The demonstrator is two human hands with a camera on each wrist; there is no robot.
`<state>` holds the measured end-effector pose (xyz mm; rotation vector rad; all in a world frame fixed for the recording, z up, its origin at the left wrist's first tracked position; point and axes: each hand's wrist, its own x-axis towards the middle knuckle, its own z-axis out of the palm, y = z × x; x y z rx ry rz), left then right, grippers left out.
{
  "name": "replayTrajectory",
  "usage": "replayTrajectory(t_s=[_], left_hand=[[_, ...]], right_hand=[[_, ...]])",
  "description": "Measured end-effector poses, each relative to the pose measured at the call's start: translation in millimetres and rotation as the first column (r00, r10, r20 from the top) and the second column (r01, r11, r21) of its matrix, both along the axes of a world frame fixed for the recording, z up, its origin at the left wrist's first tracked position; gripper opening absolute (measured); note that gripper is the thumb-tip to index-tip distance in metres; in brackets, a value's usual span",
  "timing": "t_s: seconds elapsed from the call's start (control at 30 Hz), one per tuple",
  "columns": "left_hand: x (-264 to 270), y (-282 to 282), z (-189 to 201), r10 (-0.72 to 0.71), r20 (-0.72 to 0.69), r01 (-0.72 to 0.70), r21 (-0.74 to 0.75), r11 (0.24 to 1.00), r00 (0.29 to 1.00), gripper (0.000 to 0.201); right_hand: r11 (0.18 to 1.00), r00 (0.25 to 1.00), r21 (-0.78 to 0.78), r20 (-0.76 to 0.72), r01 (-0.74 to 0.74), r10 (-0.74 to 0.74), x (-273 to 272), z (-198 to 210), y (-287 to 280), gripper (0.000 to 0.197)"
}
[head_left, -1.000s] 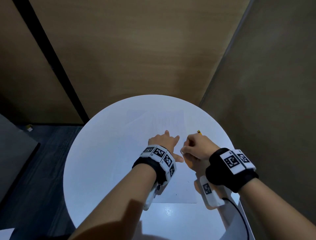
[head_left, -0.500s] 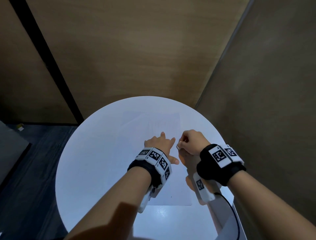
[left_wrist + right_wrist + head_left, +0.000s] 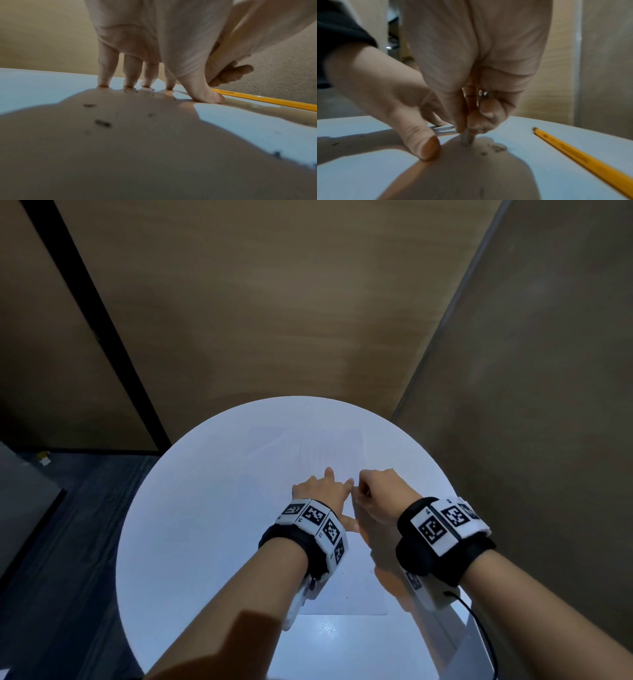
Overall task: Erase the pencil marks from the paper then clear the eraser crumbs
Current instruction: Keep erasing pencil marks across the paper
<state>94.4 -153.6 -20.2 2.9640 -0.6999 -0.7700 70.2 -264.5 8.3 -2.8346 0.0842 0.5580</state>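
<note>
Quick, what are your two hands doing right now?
Left hand: open, fingers pressing the paper flat.
Right hand: closed, pinching the eraser against the paper.

Left hand [image 3: 320,491] flat, fingers spread; right hand [image 3: 383,494] fisted, pinching.

Round white table [image 3: 191,542], brown wall panels [image 3: 274,302], dark floor [image 3: 68,542]

Round white table [image 3: 178,542] bears paper [image 3: 346,587] and yellow pencil [image 3: 583,159].
</note>
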Motion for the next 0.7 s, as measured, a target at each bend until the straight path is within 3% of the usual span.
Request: replayTrajectory(t_s=[0.17,0.37,0.5,0.57,0.63,0.7], left_hand=[[-5,1,7,0.028,-0.007,-0.028,-0.014,1.000,1.000,0.047],[-8,1,14,0.080,-0.004,-0.080,0.005,0.997,0.997,0.070],[-9,1,16,0.080,-0.017,-0.080,0.003,0.997,0.997,0.070],[-9,1,13,0.058,-0.013,-0.058,-0.007,0.998,0.998,0.059],[-8,1,11,0.045,0.000,-0.045,-0.012,0.999,0.999,0.050],[-5,1,7,0.024,-0.007,-0.024,-0.003,1.000,1.000,0.061]], right_hand=[[0.985,0.991,-0.130,-0.077,-0.117,0.108,1,13,17,0.020],[0.952,0.972,-0.211,-0.123,-0.222,0.199,-8,15,25,0.026],[0.955,0.977,-0.212,-0.092,-0.210,0.194,-1,19,22,0.023],[0.968,0.985,-0.186,-0.046,-0.169,0.163,-1,14,19,0.017],[0.974,0.988,-0.165,-0.040,-0.152,0.148,-7,8,18,0.022],[0.967,0.981,-0.170,-0.067,-0.192,0.183,-13,5,18,0.034]])
